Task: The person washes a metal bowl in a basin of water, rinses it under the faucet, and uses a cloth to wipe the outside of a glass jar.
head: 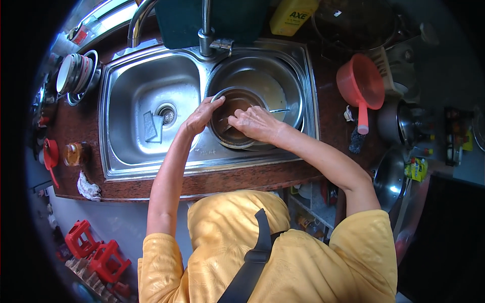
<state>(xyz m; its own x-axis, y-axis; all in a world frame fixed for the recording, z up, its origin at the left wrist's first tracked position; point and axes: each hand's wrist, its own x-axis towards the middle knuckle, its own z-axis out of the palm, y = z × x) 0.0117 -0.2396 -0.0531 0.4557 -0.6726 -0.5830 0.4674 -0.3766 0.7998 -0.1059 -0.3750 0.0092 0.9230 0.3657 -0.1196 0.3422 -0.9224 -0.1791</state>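
Note:
A round metal bowl point(235, 142) with brownish liquid is tilted over a larger steel basin point(242, 64), which sits in the right bowl of a double sink point(166, 170) and holds cloudy liquid. My left hand point(202, 115) grips the small bowl's left rim, thumb over the edge. My right hand point(254, 123) is closed over its inside, on a metal utensil point(279, 111) whose end sticks out to the right; its other end is partly hidden by the fingers, so its kind is unclear.
Flat translucent pieces point(151, 127) lie by the left sink's drain. A faucet point(205, 41) rises behind. Stacked bowls point(74, 74), a jar point(75, 154) and a crumpled cloth point(88, 186) stand left; a red plastic dipper point(362, 83) and a yellow AXE bottle point(293, 17) are right and behind.

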